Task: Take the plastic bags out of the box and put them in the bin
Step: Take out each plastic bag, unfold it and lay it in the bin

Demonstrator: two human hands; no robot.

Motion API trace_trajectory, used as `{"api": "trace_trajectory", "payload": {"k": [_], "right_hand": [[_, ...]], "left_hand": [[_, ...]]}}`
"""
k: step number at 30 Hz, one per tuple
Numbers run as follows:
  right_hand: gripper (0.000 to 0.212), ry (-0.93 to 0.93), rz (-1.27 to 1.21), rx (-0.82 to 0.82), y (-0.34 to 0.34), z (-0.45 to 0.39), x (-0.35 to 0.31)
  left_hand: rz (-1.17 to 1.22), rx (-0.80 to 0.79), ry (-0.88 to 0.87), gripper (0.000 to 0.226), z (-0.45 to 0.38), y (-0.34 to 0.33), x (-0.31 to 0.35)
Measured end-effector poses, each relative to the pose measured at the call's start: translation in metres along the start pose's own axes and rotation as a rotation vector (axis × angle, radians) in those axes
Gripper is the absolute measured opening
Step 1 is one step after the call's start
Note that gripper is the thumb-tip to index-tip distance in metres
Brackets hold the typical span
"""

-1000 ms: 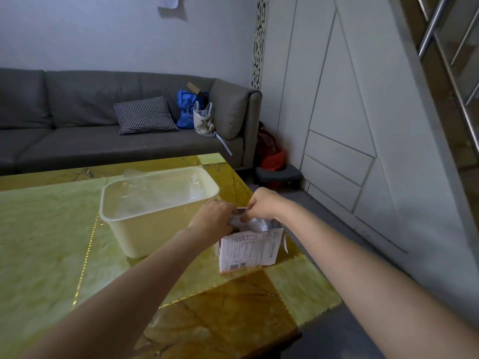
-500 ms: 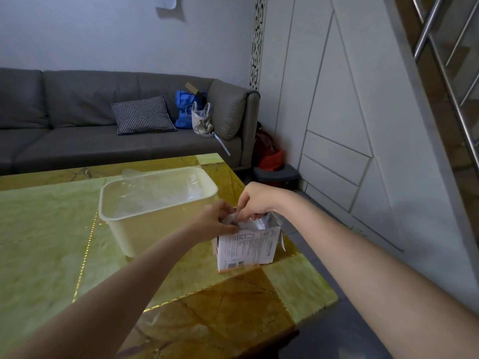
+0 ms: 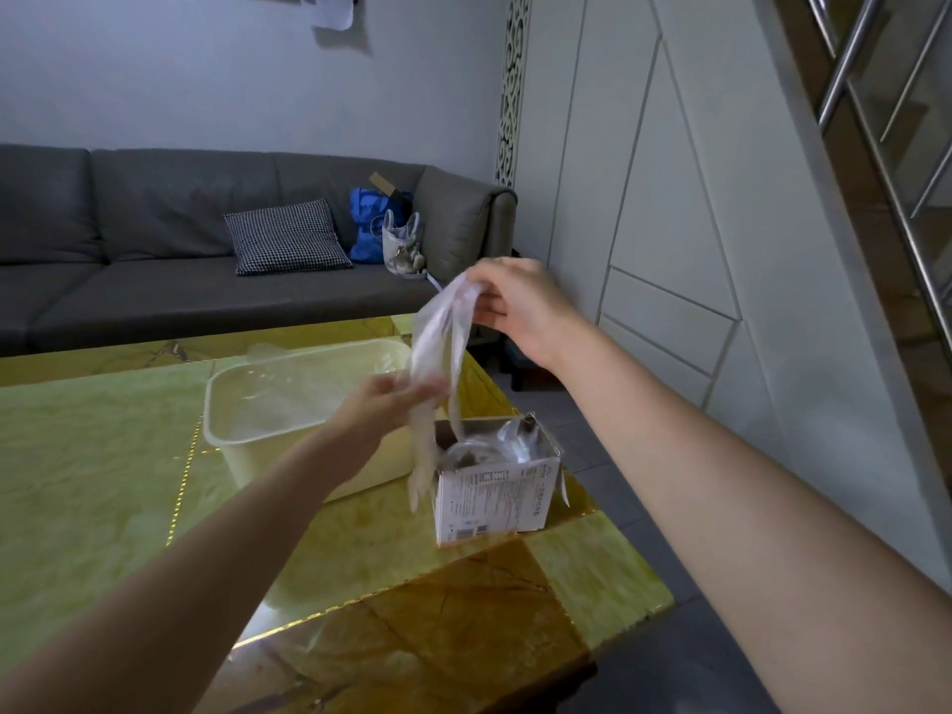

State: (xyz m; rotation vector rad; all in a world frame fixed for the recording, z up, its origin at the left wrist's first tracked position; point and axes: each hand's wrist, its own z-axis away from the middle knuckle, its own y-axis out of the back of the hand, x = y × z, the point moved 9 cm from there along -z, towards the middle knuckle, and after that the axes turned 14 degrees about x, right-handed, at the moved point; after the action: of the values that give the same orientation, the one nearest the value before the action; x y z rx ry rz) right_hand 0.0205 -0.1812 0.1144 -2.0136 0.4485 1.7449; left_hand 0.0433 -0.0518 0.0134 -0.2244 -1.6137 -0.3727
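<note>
The right hand has gone up from the box, pinching a plastic bag shut at its top. The left hand grips it lower down. I think: lift the tail free, then drop it in the bin just beside.

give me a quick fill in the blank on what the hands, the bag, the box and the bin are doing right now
1. The right hand pinches the top of a clear plastic ____.
2. The plastic bag hangs above the ____ cardboard box.
3. The bin stands to the ____ of the box as the camera sees it.
4. The left hand grips the bag ____ the right hand.

Missing words: bag; open; left; below
</note>
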Motion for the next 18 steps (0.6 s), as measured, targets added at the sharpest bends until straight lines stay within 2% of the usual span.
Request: {"api": "trace_trajectory", "payload": {"k": [3, 5, 9, 12, 15, 18], "right_hand": [[0.019, -0.006, -0.05, 0.175, 0.025, -0.01, 0.01], [0.022, 0.0, 0.002, 0.188, 0.03, -0.014, 0.016], [0.035, 0.001, 0.132, 0.055, 0.013, -0.012, 0.028], [0.034, -0.047, 0.092, -0.106, -0.01, -0.007, 0.041], [0.03, -0.073, 0.134, -0.159, -0.029, -0.006, 0.053], [0.025, -0.108, 0.181, -0.131, -0.052, -0.013, 0.068]], "left_hand": [[0.145, 0.128, 0.018, 0.022, -0.007, 0.028, 0.009], [0.273, 0.212, 0.053, 0.015, -0.012, 0.047, 0.013], [0.443, 0.344, 0.11, 0.011, -0.023, 0.079, 0.013], [0.482, 0.529, 0.18, 0.01, -0.029, 0.105, 0.0], [0.364, 0.637, 0.2, 0.015, -0.031, 0.129, -0.008], [0.274, 0.734, 0.19, 0.02, -0.035, 0.16, -0.014]]}}
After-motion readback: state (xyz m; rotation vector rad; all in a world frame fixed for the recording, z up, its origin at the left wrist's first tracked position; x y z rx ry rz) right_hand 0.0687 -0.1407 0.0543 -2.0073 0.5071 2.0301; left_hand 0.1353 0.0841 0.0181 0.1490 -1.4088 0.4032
